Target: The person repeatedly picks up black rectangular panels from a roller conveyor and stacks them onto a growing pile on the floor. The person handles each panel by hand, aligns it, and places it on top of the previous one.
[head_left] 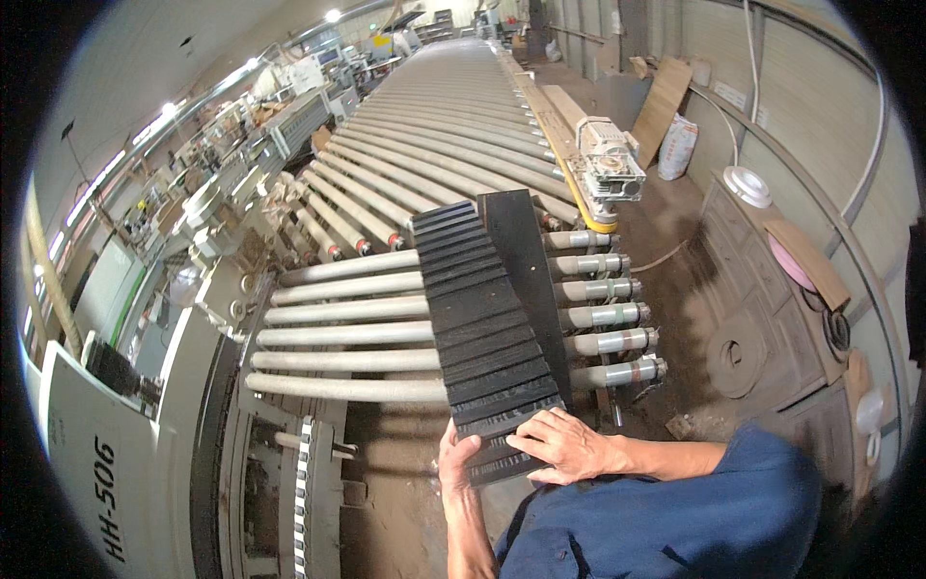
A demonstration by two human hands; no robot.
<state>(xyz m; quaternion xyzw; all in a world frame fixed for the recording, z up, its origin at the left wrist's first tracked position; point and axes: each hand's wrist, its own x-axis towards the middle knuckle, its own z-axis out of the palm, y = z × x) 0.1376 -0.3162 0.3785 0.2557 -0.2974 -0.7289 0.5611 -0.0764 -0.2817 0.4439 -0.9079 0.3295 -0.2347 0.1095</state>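
A long row of black strips (477, 289), packed side by side, lies across the conveyor rollers and runs toward me. Beside it on the right is a flat black board (526, 261), partly covered by the strips. At the row's near left edge, my left hand (457, 455) is closed on the strips, thumb on top and its other fingers mostly hidden. My right hand (567, 445) comes in from the right, its curled fingers closed on the strips at the near end. Light scuffs mark the nearest strips.
Pale rollers (347, 335) run crosswise under the strips, with a long roller conveyor (444, 106) beyond. A motor (610, 159) sits at its right side. White machinery (106, 463) stands at the left. On the right are a dusty wooden cabinet (752, 289) and a white sack (678, 147).
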